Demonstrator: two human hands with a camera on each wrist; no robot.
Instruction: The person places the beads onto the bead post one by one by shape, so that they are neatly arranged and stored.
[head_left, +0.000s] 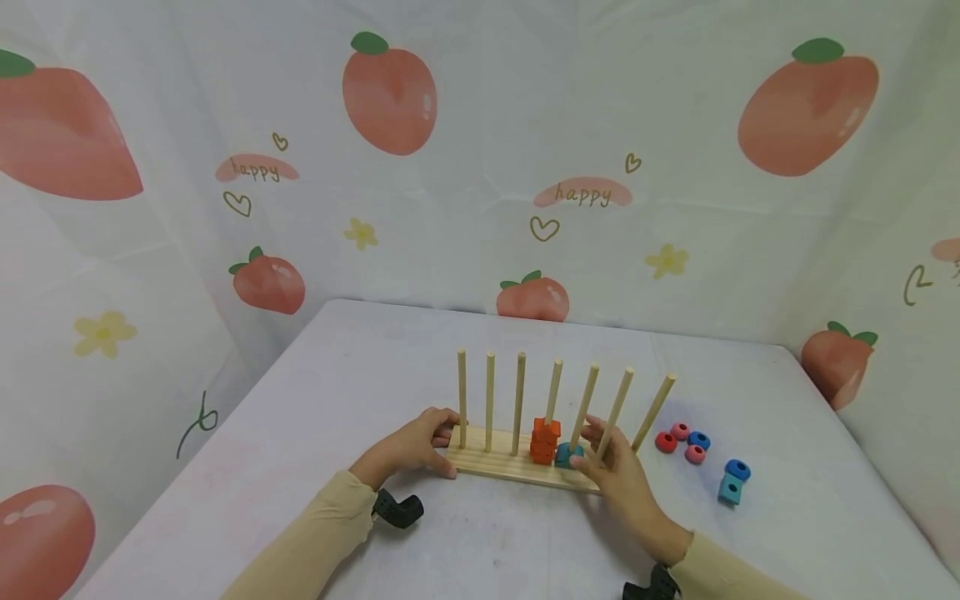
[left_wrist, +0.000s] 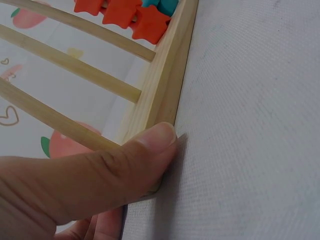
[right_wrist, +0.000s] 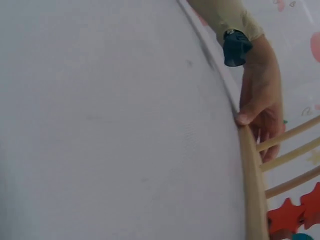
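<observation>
Left hand (head_left: 414, 443): holds the left end of the wooden peg rack (head_left: 480, 461), thumb at its front edge, other fingers round behind.
Right hand (head_left: 624, 477): thumb and fingers stand apart about the pegs farther along; whether they pinch anything cannot be told.
Teal piece (head_left: 564, 457): at the right thumb's tip, by the foot of the fifth peg (head_left: 587, 396) counted from the left hand.
Orange stars (head_left: 545, 442): stacked one peg nearer the left fingers, just beside the teal piece.
Bare pegs (head_left: 490, 400): three, between the left fingers and the stars.
Loose beads (head_left: 666, 442): beyond the right hand's outer side, near a teal block (head_left: 730, 490).
Rack trouble: it could skid or tip if the left hold slackened under a sideways push from the right fingers.
Teal trouble: a snagging right thumb might drag it upward.
Bead trouble: an outward swing of the right hand might scatter them.
</observation>
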